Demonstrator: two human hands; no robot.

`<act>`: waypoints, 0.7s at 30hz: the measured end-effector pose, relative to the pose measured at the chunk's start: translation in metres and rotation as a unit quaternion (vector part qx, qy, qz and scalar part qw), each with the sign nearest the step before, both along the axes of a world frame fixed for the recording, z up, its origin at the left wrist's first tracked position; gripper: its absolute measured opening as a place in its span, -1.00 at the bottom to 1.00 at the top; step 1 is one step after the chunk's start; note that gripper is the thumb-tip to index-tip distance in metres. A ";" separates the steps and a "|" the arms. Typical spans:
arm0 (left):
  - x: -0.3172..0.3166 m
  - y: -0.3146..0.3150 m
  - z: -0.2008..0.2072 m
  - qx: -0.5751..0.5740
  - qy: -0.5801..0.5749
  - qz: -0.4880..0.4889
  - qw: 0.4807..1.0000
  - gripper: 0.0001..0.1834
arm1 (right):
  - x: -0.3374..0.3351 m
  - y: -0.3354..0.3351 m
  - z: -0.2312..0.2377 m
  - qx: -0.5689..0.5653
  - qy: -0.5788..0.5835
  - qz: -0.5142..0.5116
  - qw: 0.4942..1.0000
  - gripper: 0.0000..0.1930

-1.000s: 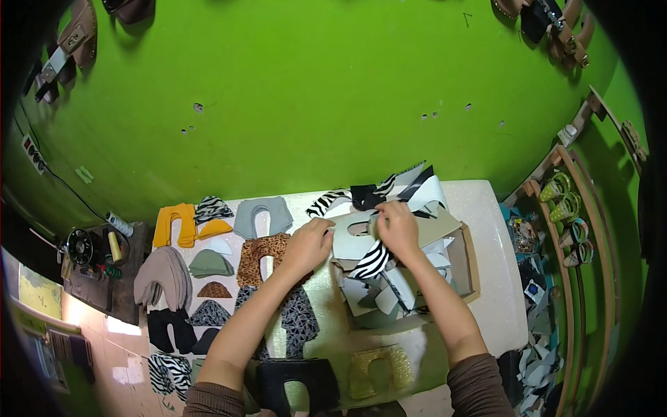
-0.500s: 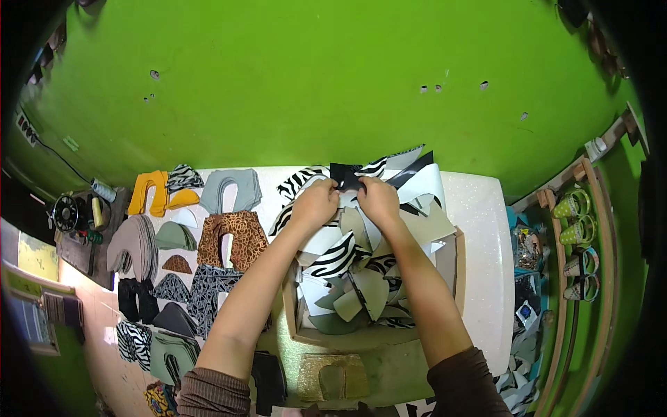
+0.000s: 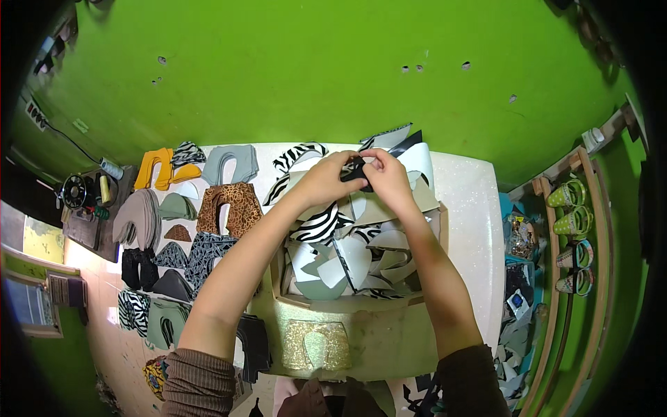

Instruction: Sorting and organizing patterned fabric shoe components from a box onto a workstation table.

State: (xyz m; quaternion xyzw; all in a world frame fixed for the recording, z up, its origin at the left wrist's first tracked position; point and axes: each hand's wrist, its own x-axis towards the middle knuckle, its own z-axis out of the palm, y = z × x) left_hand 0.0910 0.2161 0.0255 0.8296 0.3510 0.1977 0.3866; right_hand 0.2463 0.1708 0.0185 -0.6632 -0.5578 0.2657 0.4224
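Note:
Both hands meet over the far side of an open cardboard box [image 3: 445,233] full of scraps. A black cut piece [image 3: 357,172] of sheet material is bunched between them. My left hand [image 3: 328,179] has its fingers and thumb closed on its left side. My right hand [image 3: 390,179] pinches its upper right edge. My hands cover part of it, so its full outline is hidden. Beneath them lie zebra-print pieces [image 3: 318,226], a beige piece [image 3: 375,208], and white and grey-green scraps [image 3: 323,288].
Sorted stacks stand at left: yellow U-shapes [image 3: 154,169], grey arches [image 3: 231,164], brown patterned pieces [image 3: 226,208] and taupe arches [image 3: 137,217]. A gold glitter piece [image 3: 295,344] lies nearest me. Patterned sandals [image 3: 575,221] hang on a wooden rack at right, beside teal bins [image 3: 535,271] of scraps.
The black piece, held spread before, is now gathered between my closer hands, drawn slightly nearer. The view has shifted, and more of the gold glitter piece shows.

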 end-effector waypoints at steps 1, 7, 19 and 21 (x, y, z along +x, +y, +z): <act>0.002 -0.011 0.011 -0.013 -0.009 0.007 1.000 -0.34 | 0.002 -0.007 0.004 -0.004 0.080 0.024 0.996 -0.77; -0.005 -0.043 0.035 -0.002 -0.014 -0.044 0.999 -0.36 | 0.003 -0.046 0.035 0.020 0.301 0.109 0.947 -0.81; -0.043 -0.092 0.070 -0.048 -0.051 -0.033 0.997 -0.83 | 0.016 -0.112 0.073 0.051 -0.003 0.079 0.996 -0.80; -0.053 -0.105 0.069 -0.064 -0.014 -0.021 0.998 -0.75 | 0.003 -0.126 0.072 0.069 -0.064 0.066 0.993 -0.78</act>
